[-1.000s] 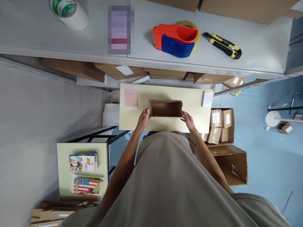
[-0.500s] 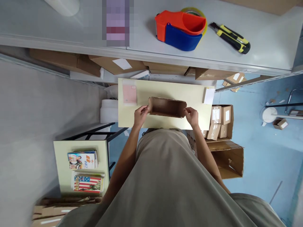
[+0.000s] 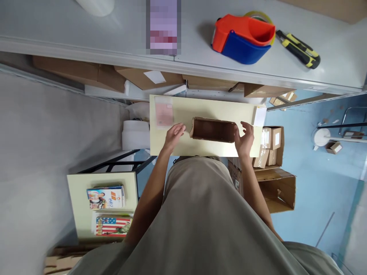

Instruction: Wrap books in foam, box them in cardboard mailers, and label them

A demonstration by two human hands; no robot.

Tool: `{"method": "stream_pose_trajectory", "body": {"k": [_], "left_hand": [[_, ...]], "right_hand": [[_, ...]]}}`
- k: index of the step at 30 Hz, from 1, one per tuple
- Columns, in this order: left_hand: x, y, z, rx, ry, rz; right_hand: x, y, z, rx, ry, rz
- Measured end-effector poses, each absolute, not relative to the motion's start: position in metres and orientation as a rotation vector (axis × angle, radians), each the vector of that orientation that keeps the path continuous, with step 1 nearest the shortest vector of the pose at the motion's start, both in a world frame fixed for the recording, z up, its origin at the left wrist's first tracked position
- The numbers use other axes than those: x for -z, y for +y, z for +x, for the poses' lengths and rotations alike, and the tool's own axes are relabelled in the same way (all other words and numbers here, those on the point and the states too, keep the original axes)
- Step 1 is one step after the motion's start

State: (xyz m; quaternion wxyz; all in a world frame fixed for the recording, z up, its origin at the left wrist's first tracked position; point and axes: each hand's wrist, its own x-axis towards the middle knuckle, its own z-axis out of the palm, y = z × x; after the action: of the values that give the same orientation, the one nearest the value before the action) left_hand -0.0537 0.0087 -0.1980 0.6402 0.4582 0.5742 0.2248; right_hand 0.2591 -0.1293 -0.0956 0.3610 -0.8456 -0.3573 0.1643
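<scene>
The cardboard box point(image 3: 213, 130) lies between the two hands, its open top facing up. At its right end the right hand point(image 3: 244, 142) is open, fingers spread, thumb against the rim and apparently touching it. The left hand point(image 3: 173, 136) is open too, fingers loosely curled, holding nothing, with a gap between it and the box's left end. The step in hand looks like opening out or settling the box by its ends; the next move would seem to call for bringing the left hand to the near end if both sides are to be steadied. Under the box is the pale desk point(image 3: 206, 149), with a pink sheet point(image 3: 164, 114) left of it and a white stack point(image 3: 260, 116) at right. Beyond, a grey shelf point(image 3: 189, 49) holds a tape dispenser point(image 3: 243, 40) and a cutter point(image 3: 299, 49).
</scene>
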Motion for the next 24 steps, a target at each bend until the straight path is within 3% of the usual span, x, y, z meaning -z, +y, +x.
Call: {"method": "stream_pose_trajectory", "body": {"k": [2,5,10,13,16,24], "left_hand": [[0.209,0.026,-0.076,-0.561,1.449,1.118],[0.236,0.057,-0.110,-0.564,1.667,1.193],[0.284,0.089,-0.142,-0.500,1.667,1.319],[0.303,0.091,-0.146,-0.391,1.652,1.394],[0.314,0.088,-0.147,-0.263,1.632,1.440],[0.321,0.087,-0.145,-0.320,1.558,1.389]], "right_hand": [[0.075,-0.115,0.216,-0.499,-0.970,-2.051],[0.078,-0.087,0.136,-0.896,-1.076,-1.824],[0.175,-0.018,0.025,-1.298,-1.164,-1.768],[0.237,0.029,-0.001,-1.310,-0.972,-2.062],[0.269,0.060,-0.005,-1.306,-0.788,-2.217],[0.267,0.078,-0.001,-1.298,-0.700,-2.290]]}}
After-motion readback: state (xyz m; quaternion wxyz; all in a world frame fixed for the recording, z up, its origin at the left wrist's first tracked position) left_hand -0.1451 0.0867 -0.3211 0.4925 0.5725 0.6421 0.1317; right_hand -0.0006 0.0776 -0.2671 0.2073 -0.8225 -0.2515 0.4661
